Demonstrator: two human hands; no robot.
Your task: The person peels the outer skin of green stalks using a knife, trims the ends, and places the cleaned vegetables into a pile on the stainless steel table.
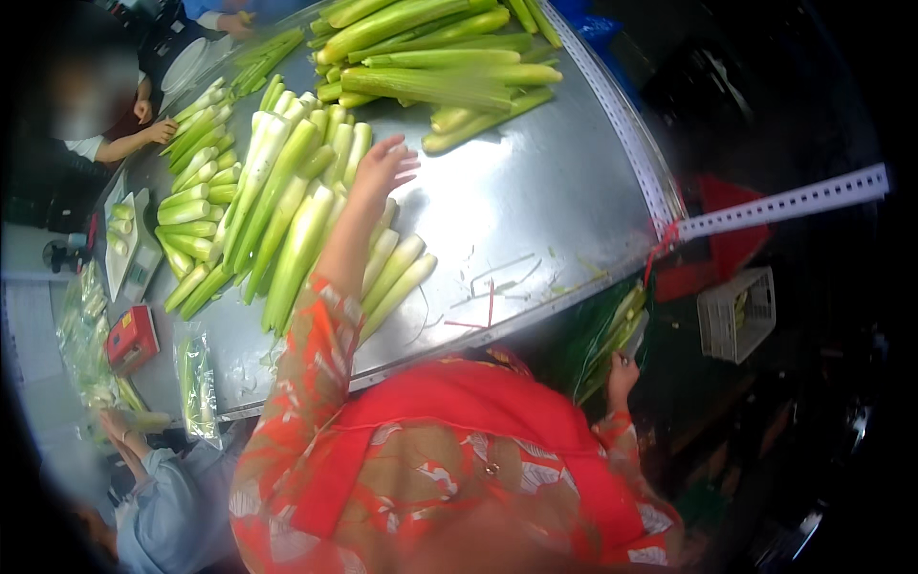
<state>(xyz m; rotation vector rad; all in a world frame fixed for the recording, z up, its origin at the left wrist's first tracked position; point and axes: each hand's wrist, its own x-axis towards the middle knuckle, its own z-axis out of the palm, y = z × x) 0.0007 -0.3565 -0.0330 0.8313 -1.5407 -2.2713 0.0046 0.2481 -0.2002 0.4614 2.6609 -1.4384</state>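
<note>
My left hand (387, 165) is raised over the metal table (531, 194), fingers apart and holding nothing. It is just right of a large pile of trimmed green-and-white stalks (287, 172), which look like peeled celtuce stems. Beyond it lies another stack of longer green stems (445, 72). My right hand (622, 373) is down beside the table's near edge, closed on the handle of a knife whose wide pale blade (637, 333) points up. Behind the blade, a dark green bag (588, 337) holds leafy scraps; part of it is hidden under the table.
Scraps and red strips (491, 301) lie by the near edge. A perforated white metal bar (782, 201) juts out right, above a white crate (739, 316). At left are a scale (140, 265), a red box (133, 339) and a bagged stem (195, 380). Co-workers stand around the left side.
</note>
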